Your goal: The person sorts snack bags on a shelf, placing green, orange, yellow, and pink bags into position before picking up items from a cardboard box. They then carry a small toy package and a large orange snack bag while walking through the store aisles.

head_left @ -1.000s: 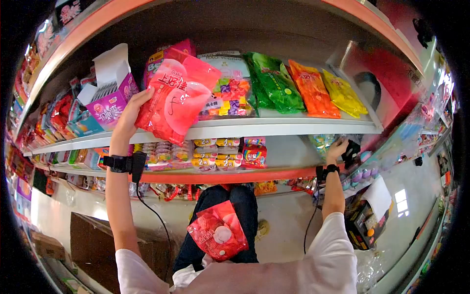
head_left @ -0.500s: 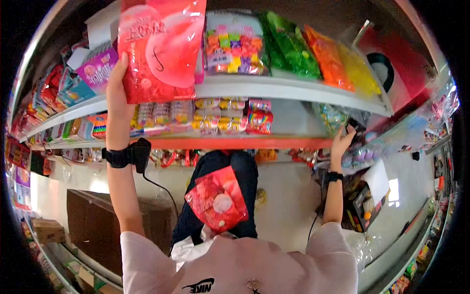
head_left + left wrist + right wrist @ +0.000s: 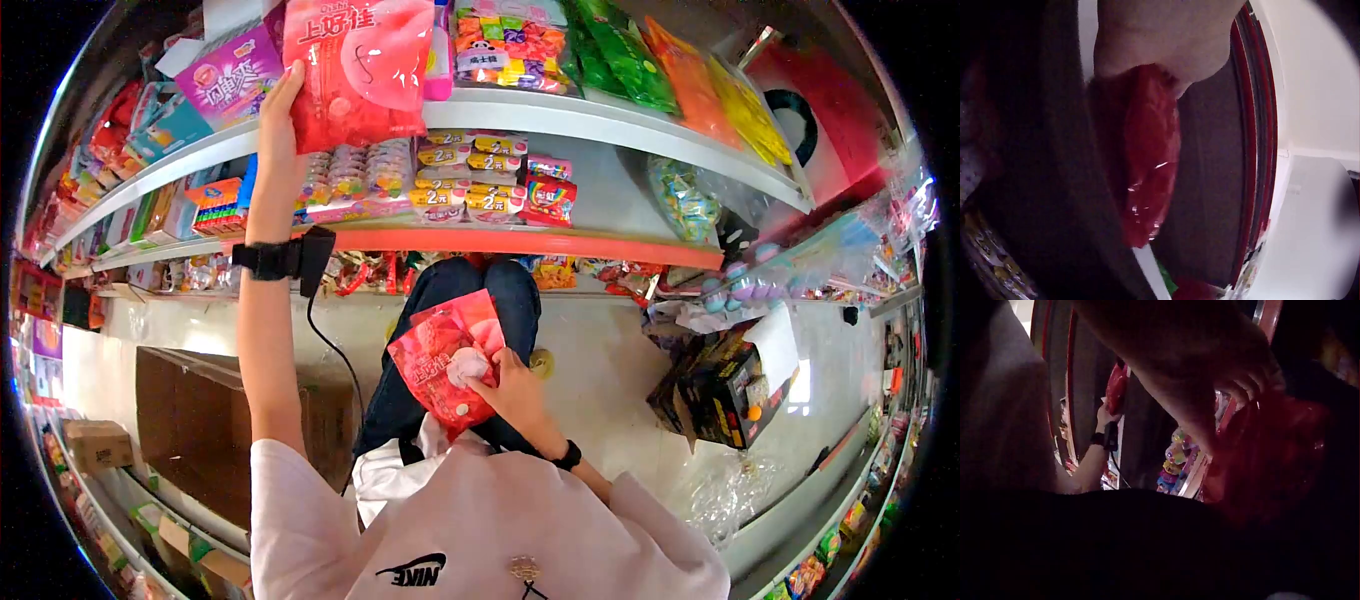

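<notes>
Up in the upper left of the frame, the left hand (image 3: 281, 112) grips the upper bag (image 3: 362, 95) by its side edge, fingers behind it, leaving the printed front in plain sight, upright and turned to the person; likely that edge simply gives a handy hold. It's in front of the upper shelf (image 3: 590, 116), near the purple box (image 3: 232, 78), with green bags (image 3: 622, 62) to the upper right of centre. Now low in the centre, there's the lap bag (image 3: 438, 362), lying tilted across the legs (image 3: 512, 290), which look to be doing duty as a table, probably because both arms are busy. And the right hand (image 3: 522, 398) has it by the right edge, thumb over the front, fingers bent at the rim: a pinch, I'd say, suited to slippery film.
</notes>
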A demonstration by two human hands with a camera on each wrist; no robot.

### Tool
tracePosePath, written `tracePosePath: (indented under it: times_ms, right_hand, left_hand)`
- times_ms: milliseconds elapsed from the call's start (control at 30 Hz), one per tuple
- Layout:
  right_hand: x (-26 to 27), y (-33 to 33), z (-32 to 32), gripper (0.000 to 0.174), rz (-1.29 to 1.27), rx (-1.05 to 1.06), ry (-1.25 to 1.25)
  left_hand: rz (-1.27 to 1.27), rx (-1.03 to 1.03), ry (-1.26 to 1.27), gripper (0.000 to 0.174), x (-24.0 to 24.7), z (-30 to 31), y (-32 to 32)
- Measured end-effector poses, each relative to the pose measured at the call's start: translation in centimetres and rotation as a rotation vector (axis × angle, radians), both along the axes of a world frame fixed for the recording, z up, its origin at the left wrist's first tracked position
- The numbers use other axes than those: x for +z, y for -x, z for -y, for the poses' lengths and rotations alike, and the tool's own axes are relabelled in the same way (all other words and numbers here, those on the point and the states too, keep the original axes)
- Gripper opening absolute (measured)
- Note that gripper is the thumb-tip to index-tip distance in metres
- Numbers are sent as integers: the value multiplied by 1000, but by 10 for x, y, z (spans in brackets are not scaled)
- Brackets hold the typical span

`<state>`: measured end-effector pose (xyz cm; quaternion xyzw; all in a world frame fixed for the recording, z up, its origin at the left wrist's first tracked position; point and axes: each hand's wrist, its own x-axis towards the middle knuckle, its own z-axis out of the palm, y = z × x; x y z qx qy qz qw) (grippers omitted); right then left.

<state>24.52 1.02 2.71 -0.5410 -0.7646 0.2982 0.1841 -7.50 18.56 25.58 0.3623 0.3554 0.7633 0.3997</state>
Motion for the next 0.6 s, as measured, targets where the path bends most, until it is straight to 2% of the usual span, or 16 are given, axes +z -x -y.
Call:
tracePosePath:
  times_ms: [33, 133, 233, 333, 500, 533, 600]
  right_hand:
    - [0, 1, 2, 46, 26, -12, 44]
    - [-14, -4, 1, 45, -157, 155, -27]
    - [-19, -12, 0, 44, -360, 172, 87]
    - [2, -32, -17, 38, -645, 101, 242]
    - [-2, -90, -44, 40, -1109, -361, 451]
    - [-2, -98, -46, 40, -1226, -375, 539]
    - [-2, -107, -45, 40, -1464, -407, 715]
  left_hand:
    - [0, 26, 25, 26, 0, -2, -1]
    - [14, -16, -47, 25, 0, -6, -1]
    - [36, 5, -62, 25, 4, -9, -4]
    - [40, 4, -34, 25, 8, -30, 6]
    - [-9, -2, 74, 26, 21, -36, 9]
    - [11, -59, 24, 27, 17, -37, 14]
    - [46, -40, -2, 27, 14, -29, 16]
